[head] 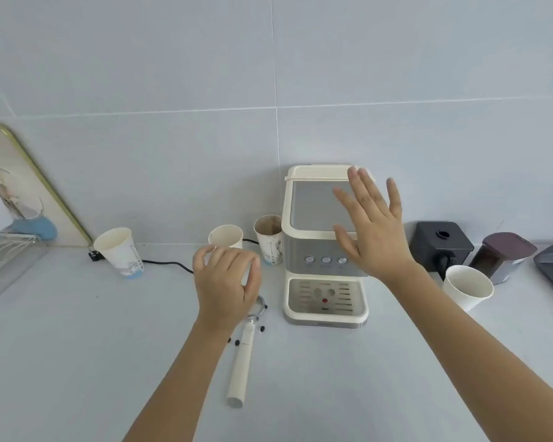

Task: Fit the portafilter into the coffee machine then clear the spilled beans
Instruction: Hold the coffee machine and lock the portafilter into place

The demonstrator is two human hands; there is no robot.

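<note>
Both hands empty: left (225,283) curled above portafilter (241,362), right (369,224) splayed (over coffee machine (316,250)).

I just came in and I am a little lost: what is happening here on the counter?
A person is about to fit the portafilter, which lies on the counter beside spilled beans. The left hand hovers over its basket, holding nothing. The right hand is spread open before the coffee machine.
</note>
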